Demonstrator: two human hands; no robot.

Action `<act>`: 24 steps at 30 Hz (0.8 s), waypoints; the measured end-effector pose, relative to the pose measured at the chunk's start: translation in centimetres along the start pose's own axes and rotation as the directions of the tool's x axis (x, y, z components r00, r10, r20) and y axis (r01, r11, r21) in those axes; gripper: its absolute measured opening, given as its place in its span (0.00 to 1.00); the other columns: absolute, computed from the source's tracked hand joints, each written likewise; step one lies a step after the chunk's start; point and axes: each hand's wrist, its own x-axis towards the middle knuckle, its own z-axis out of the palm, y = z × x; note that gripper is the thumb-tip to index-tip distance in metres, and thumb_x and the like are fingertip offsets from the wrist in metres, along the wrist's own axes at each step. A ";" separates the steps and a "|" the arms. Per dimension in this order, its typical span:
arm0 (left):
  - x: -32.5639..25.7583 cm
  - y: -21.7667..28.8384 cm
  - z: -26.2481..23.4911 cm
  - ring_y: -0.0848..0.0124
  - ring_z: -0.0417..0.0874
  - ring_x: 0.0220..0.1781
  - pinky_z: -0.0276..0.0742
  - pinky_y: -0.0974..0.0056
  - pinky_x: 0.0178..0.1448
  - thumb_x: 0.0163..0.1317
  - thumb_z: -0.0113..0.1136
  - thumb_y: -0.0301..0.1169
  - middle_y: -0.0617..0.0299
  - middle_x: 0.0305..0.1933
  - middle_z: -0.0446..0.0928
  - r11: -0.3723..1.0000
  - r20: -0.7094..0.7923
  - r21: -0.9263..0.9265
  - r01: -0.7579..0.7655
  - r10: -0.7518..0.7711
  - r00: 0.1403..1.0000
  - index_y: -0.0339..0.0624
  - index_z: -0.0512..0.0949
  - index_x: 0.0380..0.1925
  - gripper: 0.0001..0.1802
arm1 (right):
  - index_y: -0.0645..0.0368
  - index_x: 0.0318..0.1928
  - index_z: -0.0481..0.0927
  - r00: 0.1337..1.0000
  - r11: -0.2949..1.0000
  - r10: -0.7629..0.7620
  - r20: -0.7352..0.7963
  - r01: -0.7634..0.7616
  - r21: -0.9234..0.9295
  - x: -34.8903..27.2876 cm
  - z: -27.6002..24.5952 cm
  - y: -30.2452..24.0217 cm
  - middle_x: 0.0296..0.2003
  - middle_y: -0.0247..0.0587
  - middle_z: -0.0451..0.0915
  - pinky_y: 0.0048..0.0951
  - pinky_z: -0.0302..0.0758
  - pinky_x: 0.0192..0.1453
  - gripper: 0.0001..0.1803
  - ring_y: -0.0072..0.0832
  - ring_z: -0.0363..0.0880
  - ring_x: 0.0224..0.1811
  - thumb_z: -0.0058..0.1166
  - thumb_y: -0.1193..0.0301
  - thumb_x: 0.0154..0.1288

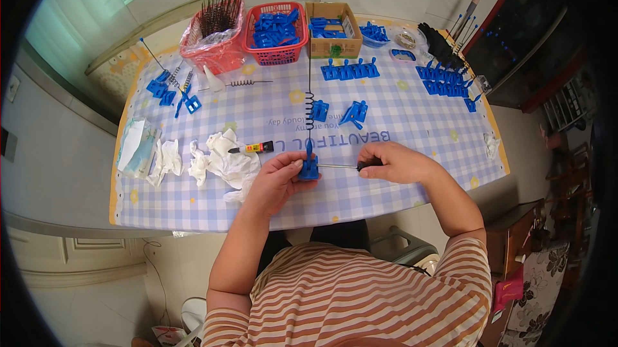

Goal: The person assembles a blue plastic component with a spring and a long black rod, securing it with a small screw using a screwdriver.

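Observation:
My left hand (pixel 273 183) is closed on a small blue plastic base (pixel 309 170) near the front of the table. A thin dark rod with a coiled spring section (pixel 309 114) rises from this base toward the back. My right hand (pixel 398 161) grips the black handle of a screwdriver (pixel 340 166). Its metal shaft points left, and the tip meets the right side of the base or lies very close to it. Just beyond my hands are two loose blue plastic pieces (pixel 320 111) (pixel 354 114). Left of my left hand rests a black and yellow glue tube (pixel 257 147).
Along the back stand a red bin of dark rods (pixel 193 51), a red basket (pixel 273 56) and a cardboard box (pixel 335 49), both holding blue parts. Blue pieces stand in rows (pixel 351 71) (pixel 444 82). Crumpled tissues (pixel 228 160) and a tissue pack (pixel 138 154) lie left.

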 end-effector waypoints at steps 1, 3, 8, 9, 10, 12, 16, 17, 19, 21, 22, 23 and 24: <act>0.0 0.0 0.0 0.60 0.84 0.49 0.83 0.55 0.53 0.71 0.50 0.27 0.55 0.50 0.80 1.000 -0.003 -0.003 0.000 0.000 1.000 0.36 0.75 0.54 0.14 | 0.62 0.44 0.75 0.999 1.000 -0.027 -0.023 0.026 -0.012 0.0 0.1 0.1 0.33 0.39 0.80 0.29 0.74 0.41 0.15 0.25 0.76 0.35 0.62 0.67 0.64; 0.0 0.0 0.1 0.60 0.84 0.49 0.83 0.55 0.53 0.71 0.50 0.27 0.55 0.50 0.80 1.000 0.002 -0.004 -0.002 0.002 1.000 0.36 0.75 0.54 0.14 | 0.62 0.43 0.74 0.999 0.997 0.037 0.017 -0.038 0.071 0.0 0.0 -0.2 0.33 0.38 0.80 0.28 0.74 0.40 0.15 0.24 0.76 0.34 0.62 0.67 0.64; -0.1 0.1 0.1 0.60 0.84 0.49 0.83 0.55 0.53 0.71 0.50 0.27 0.55 0.50 0.80 1.000 0.002 0.006 -0.008 0.008 1.000 0.36 0.75 0.54 0.14 | 0.63 0.43 0.76 0.988 0.973 0.127 0.089 -0.142 0.184 0.0 0.0 -0.4 0.32 0.35 0.80 0.26 0.75 0.38 0.14 0.22 0.77 0.31 0.59 0.65 0.67; -0.1 0.1 0.1 0.60 0.84 0.49 0.83 0.55 0.53 0.71 0.50 0.27 0.55 0.50 0.80 1.000 0.001 0.002 -0.006 0.006 1.000 0.36 0.75 0.54 0.14 | 0.63 0.43 0.77 0.985 0.966 0.136 0.102 -0.155 0.205 0.2 0.0 -0.3 0.32 0.35 0.80 0.26 0.75 0.39 0.14 0.22 0.77 0.31 0.57 0.64 0.68; -0.1 0.1 0.1 0.60 0.84 0.49 0.83 0.55 0.53 0.71 0.50 0.27 0.55 0.50 0.80 1.000 0.000 -0.002 -0.004 0.004 1.000 0.36 0.75 0.53 0.14 | 0.64 0.42 0.78 0.983 0.960 0.145 0.114 -0.168 0.226 0.3 -0.1 -0.2 0.32 0.34 0.80 0.26 0.75 0.39 0.15 0.22 0.77 0.32 0.55 0.63 0.70; -0.1 0.1 0.1 0.60 0.84 0.49 0.83 0.55 0.53 0.71 0.50 0.27 0.55 0.50 0.80 1.000 -0.001 -0.004 -0.005 0.005 1.000 0.36 0.75 0.53 0.14 | 0.64 0.42 0.79 0.978 0.958 0.164 0.129 -0.189 0.214 0.5 -0.2 0.4 0.31 0.34 0.80 0.26 0.75 0.39 0.15 0.22 0.77 0.33 0.54 0.62 0.70; 0.0 0.0 0.0 0.60 0.84 0.49 0.83 0.55 0.53 0.71 0.50 0.27 0.56 0.51 0.80 1.000 0.040 0.003 -0.016 0.016 0.999 0.36 0.75 0.53 0.14 | 0.63 0.43 0.80 0.988 0.985 0.103 0.116 -0.118 0.127 0.4 -0.2 0.6 0.32 0.35 0.80 0.27 0.74 0.41 0.15 0.23 0.75 0.34 0.55 0.61 0.70; 0.0 0.0 -0.1 0.60 0.84 0.49 0.83 0.55 0.53 0.71 0.50 0.27 0.56 0.51 0.80 1.000 0.040 0.002 -0.016 0.016 0.999 0.36 0.75 0.53 0.14 | 0.63 0.43 0.80 0.988 0.985 0.103 0.117 -0.117 0.126 0.4 -0.2 0.5 0.32 0.35 0.80 0.27 0.74 0.41 0.15 0.23 0.75 0.34 0.55 0.61 0.70; 0.0 0.0 -0.1 0.60 0.84 0.49 0.83 0.55 0.53 0.71 0.50 0.27 0.56 0.51 0.80 1.000 0.027 -0.006 -0.008 0.008 1.000 0.36 0.75 0.53 0.14 | 0.62 0.42 0.79 0.999 0.998 0.027 0.043 -0.030 0.060 0.3 -0.2 0.1 0.32 0.36 0.79 0.27 0.73 0.42 0.14 0.24 0.75 0.35 0.60 0.63 0.66; 0.0 0.0 -0.1 0.60 0.84 0.49 0.83 0.55 0.53 0.71 0.50 0.27 0.56 0.51 0.80 1.000 0.026 -0.006 -0.007 0.007 1.000 0.36 0.75 0.53 0.14 | 0.62 0.42 0.78 0.999 0.998 0.037 0.028 -0.038 0.048 0.3 -0.1 0.0 0.32 0.36 0.79 0.27 0.73 0.42 0.14 0.24 0.74 0.34 0.62 0.64 0.64; 0.0 0.0 0.0 0.60 0.84 0.49 0.83 0.55 0.54 0.71 0.50 0.27 0.56 0.51 0.80 1.000 0.025 -0.006 -0.005 0.005 1.000 0.36 0.75 0.53 0.14 | 0.62 0.42 0.77 0.999 0.998 0.047 0.014 -0.047 0.036 0.3 0.0 0.0 0.32 0.36 0.79 0.27 0.72 0.41 0.15 0.24 0.74 0.34 0.64 0.65 0.62; 0.0 0.0 0.0 0.60 0.84 0.49 0.83 0.55 0.54 0.71 0.50 0.27 0.56 0.51 0.80 1.000 0.025 -0.006 -0.005 0.005 1.000 0.36 0.75 0.53 0.14 | 0.62 0.42 0.77 0.999 0.998 0.047 0.014 -0.047 0.036 0.3 0.0 0.0 0.32 0.36 0.79 0.27 0.72 0.41 0.15 0.24 0.74 0.34 0.64 0.65 0.62; 0.0 0.0 0.0 0.60 0.84 0.49 0.83 0.55 0.54 0.71 0.50 0.26 0.56 0.51 0.80 1.000 0.023 -0.008 -0.005 0.005 1.000 0.36 0.75 0.53 0.14 | 0.61 0.42 0.76 0.999 0.999 0.042 -0.004 -0.042 0.015 0.3 0.0 0.0 0.31 0.36 0.79 0.27 0.72 0.41 0.16 0.24 0.74 0.34 0.65 0.65 0.61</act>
